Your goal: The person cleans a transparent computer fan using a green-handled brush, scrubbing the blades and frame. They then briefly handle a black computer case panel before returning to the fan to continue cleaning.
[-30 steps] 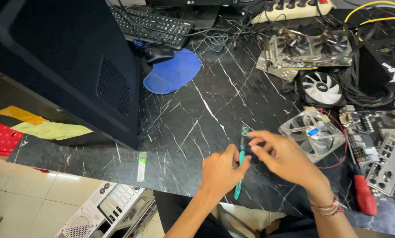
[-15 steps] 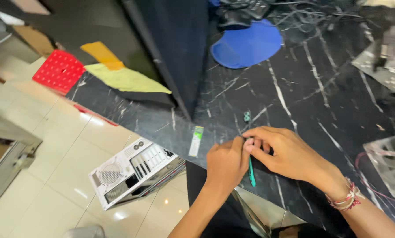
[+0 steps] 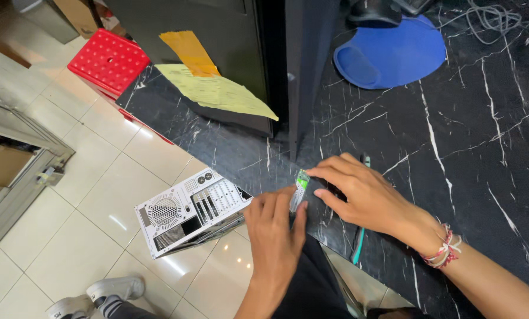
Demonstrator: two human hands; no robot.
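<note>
Memory stick (image 3: 300, 190) is being pinched by both hands, left hand (image 3: 274, 236) and right hand (image 3: 365, 198), at the counter (image 3: 453, 147) edge. Both grips are clenching it. Lifting needs steadiness.

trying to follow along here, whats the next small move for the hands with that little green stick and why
Probably lift the small green module clear of the table edge. Both the left hand and right hand pinch it at the rim, above the white computer case on the floor.
</note>
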